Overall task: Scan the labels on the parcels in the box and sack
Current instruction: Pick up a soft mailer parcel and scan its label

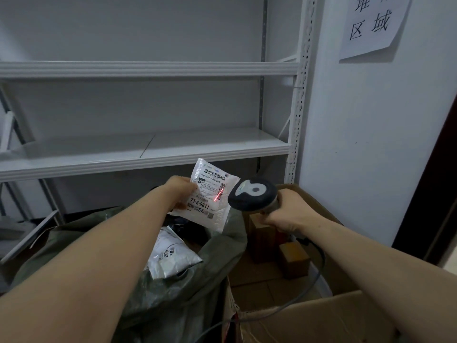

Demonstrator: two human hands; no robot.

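- Your left hand (181, 188) pinches a white parcel (212, 194) above the sack (197, 280).
- Your right hand (284, 214) grips the scanner (252, 198); its red line falls on the label (210, 191).
- The box (321, 315) sits right of the sack.

White shelving (158, 147), paper wall sign (371, 26)

Left hand (179, 191) holds parcel (210, 194); right hand (286, 214) grips scanner (252, 195).
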